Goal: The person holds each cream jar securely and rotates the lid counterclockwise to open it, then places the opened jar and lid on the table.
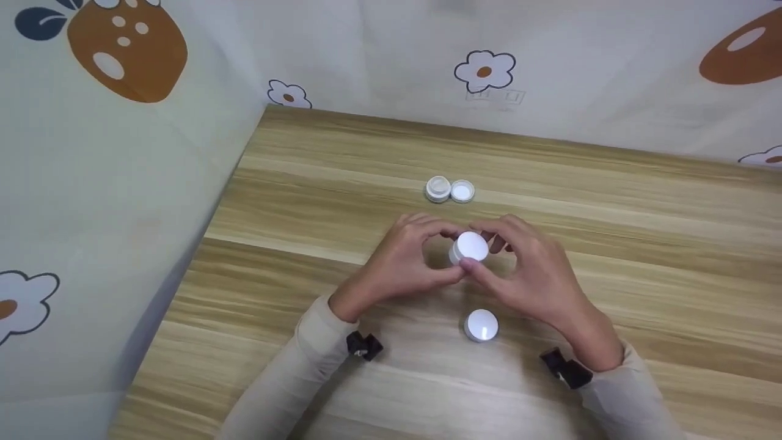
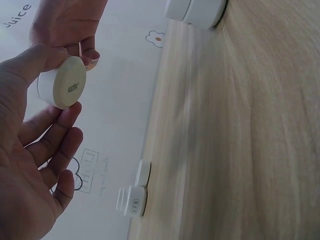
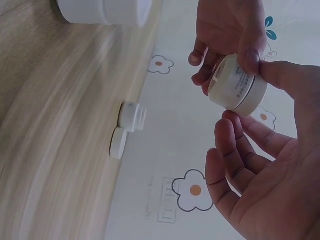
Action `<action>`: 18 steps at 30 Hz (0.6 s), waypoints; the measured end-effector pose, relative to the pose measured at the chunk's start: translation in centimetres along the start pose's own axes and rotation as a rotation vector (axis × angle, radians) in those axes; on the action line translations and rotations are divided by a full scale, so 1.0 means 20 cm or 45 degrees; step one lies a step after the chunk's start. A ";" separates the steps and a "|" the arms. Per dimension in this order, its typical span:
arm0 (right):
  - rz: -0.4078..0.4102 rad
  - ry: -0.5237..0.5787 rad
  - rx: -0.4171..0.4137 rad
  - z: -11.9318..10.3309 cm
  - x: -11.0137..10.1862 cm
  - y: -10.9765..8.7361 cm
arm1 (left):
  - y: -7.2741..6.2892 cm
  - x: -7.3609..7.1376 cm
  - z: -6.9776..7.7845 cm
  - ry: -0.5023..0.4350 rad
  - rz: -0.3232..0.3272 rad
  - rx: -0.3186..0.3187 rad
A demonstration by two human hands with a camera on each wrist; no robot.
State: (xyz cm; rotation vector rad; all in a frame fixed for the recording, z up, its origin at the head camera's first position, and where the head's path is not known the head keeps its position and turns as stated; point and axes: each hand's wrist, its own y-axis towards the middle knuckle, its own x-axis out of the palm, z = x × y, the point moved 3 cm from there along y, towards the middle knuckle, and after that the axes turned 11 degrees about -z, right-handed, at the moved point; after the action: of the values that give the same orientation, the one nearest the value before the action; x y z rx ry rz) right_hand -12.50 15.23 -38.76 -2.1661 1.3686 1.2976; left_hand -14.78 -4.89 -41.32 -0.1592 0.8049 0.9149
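Observation:
Both hands hold one small white cosmetic jar (image 1: 456, 255) above the table, its white lid (image 1: 472, 245) facing up and tilted. My left hand (image 1: 400, 260) grips the jar's body between thumb and fingers. From the other side, my right hand (image 1: 537, 275) pinches the lid with thumb and forefinger, its other fingers loosely curled. Small print shows on the jar's underside in the left wrist view and along its side in the right wrist view. The lid sits on the jar, with a thin seam between them.
On the wood-grain table (image 1: 293, 201), a second closed white jar (image 1: 481, 325) stands nearer the body. Farther back, an uncapped small jar (image 1: 437, 189) stands beside its upturned lid (image 1: 462, 191). A patterned cloth wall (image 1: 391, 61) borders the back and left.

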 end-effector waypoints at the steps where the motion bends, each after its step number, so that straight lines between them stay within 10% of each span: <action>1: -0.005 0.002 0.003 0.00 0.00 0.00 | 0.00 0.00 0.00 0.001 -0.002 -0.001; 18: 0.045 -0.018 0.059 0.00 0.00 0.00 | 0.00 0.01 0.00 -0.034 -0.014 0.005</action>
State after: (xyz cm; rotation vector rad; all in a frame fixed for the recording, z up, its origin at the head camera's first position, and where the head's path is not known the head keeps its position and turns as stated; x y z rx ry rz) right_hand -12.44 15.27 -38.89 -2.1076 1.4234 1.2789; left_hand -14.67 -4.80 -41.40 -0.1479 0.7805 0.9036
